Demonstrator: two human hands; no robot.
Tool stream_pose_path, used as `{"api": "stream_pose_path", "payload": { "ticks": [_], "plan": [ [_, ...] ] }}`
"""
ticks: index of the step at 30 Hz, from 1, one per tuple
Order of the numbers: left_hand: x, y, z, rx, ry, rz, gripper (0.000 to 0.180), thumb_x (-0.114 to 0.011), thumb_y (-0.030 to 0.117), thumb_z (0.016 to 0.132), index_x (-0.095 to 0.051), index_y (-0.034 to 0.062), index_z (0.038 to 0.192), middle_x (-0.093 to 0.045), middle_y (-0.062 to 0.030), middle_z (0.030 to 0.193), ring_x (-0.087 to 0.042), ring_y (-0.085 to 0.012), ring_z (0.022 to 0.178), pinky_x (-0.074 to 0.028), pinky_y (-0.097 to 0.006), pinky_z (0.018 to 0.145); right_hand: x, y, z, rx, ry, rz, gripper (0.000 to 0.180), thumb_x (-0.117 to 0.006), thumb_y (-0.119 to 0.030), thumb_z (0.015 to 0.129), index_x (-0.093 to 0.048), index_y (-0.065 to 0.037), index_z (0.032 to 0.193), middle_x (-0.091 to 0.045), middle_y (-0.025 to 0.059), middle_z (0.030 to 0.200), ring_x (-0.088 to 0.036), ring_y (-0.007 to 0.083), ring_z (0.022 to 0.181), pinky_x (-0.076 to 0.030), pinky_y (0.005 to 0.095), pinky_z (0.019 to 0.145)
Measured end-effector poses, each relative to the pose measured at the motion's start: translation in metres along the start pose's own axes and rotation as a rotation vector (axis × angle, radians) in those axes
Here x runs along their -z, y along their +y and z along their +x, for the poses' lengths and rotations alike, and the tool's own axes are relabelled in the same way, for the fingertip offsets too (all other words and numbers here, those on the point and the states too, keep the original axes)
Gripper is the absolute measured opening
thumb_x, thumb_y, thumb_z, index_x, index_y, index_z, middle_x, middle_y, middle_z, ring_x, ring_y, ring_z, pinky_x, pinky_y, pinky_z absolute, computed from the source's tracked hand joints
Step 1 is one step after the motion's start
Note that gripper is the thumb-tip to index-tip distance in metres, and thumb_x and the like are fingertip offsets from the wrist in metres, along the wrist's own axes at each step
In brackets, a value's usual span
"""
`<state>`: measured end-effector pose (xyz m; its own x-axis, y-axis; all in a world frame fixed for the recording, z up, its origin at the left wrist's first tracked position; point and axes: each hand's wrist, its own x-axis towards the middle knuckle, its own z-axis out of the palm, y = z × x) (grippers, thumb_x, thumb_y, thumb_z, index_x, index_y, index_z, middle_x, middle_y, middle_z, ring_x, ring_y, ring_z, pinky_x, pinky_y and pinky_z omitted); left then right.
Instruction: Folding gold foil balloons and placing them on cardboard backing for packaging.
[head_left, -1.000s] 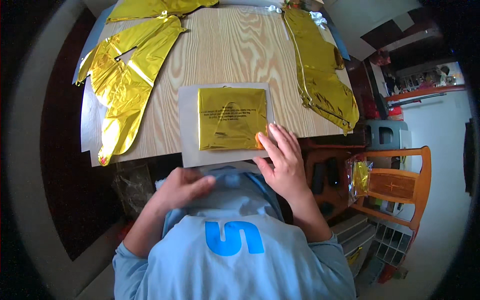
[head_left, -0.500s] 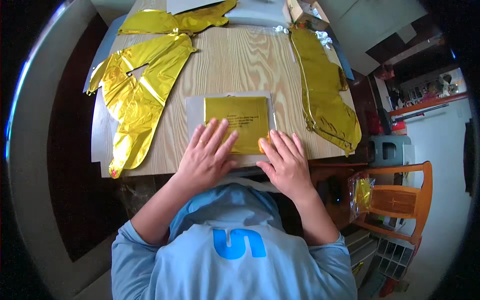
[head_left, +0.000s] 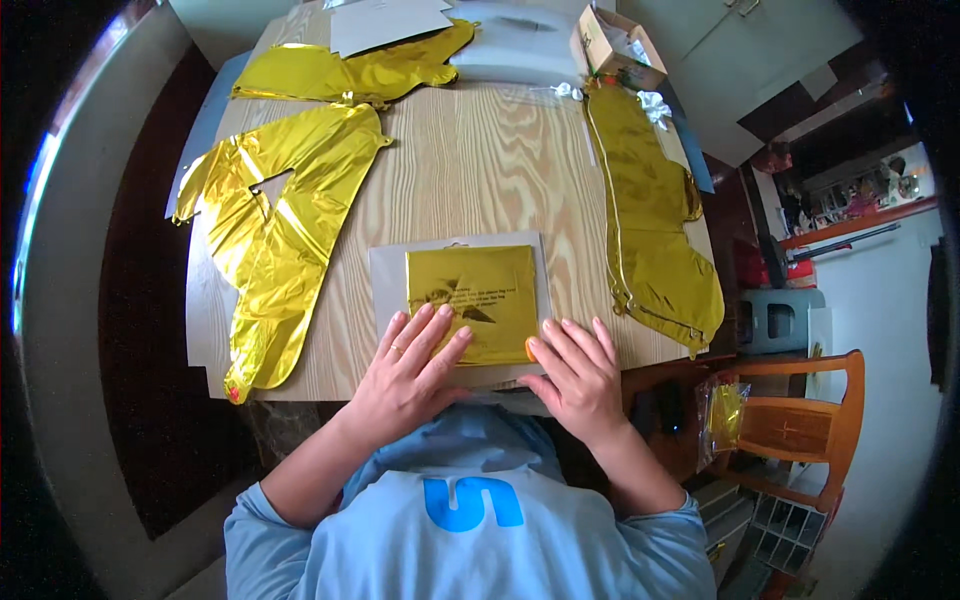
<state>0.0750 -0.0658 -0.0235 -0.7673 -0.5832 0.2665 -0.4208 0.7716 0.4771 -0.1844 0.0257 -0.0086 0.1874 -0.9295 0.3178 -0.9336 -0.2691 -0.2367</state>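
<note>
A flat gold foil square [head_left: 470,275], printed with small dark text, lies in front of me on a grey card [head_left: 388,290]. A clear wrapper seems to cover the two, though I cannot be sure. My left hand [head_left: 405,365] rests open with its fingertips over the lower left of the square. At its lower right corner is my right hand [head_left: 580,385], also open, fingers stretched out along the card's right edge. An orange cover [head_left: 530,348] shows on a fingertip of that hand. Neither hand grips anything.
Flat gold foil balloons lie on the wooden table [head_left: 480,170]: one at left [head_left: 285,240], one at far left [head_left: 350,70], one at right [head_left: 650,220]. Pale sheets [head_left: 390,22] and a small box [head_left: 618,45] stand at the back. A wooden chair [head_left: 800,410] is at right.
My view has tilted, so table and hands appear lower in the picture. My left hand has slid slightly toward me over the foil square. My right hand has stayed nearly in place beside it.
</note>
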Motion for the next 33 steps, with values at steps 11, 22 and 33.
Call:
{"api": "stream_pose_path", "payload": {
  "ticks": [11,22,33],
  "plan": [
    [0.013,0.002,0.010,0.102,-0.058,-0.122,0.081,-0.081,0.022,0.077,-0.044,0.0078,0.147,-0.041,-0.0217,0.152,-0.038,-0.0416,0.142,-0.028,-0.058,0.117,0.030,0.079,0.086,-0.130,-0.005,0.497,0.017,-0.074,-0.018,0.087,-0.074,-0.007,0.101,-0.074,0.0113,0.099,-0.071,0.0259,0.089,-0.056,0.0362,0.083],
    [0.026,0.006,0.025,0.050,-0.110,0.025,0.077,-0.079,0.028,0.076,-0.049,0.0070,0.143,-0.051,-0.0207,0.142,-0.048,-0.0398,0.133,-0.037,-0.058,0.111,-0.043,0.231,0.306,-0.400,-0.125,-0.209,0.027,-0.068,-0.019,0.081,-0.073,-0.002,0.102,-0.070,0.0203,0.108,-0.068,0.0375,0.103,-0.054,0.0454,0.090],
    [0.008,-0.003,0.008,-0.097,0.046,0.090,0.045,-0.079,0.019,0.077,-0.067,0.0070,0.118,-0.062,-0.0134,0.124,-0.057,-0.0336,0.126,-0.032,-0.060,0.114,0.020,0.141,0.178,-0.377,0.166,0.234,0.009,-0.068,-0.012,0.083,-0.065,-0.004,0.085,-0.070,0.0092,0.077,-0.067,0.0190,0.069,-0.054,0.0339,0.066]
  ]
}}
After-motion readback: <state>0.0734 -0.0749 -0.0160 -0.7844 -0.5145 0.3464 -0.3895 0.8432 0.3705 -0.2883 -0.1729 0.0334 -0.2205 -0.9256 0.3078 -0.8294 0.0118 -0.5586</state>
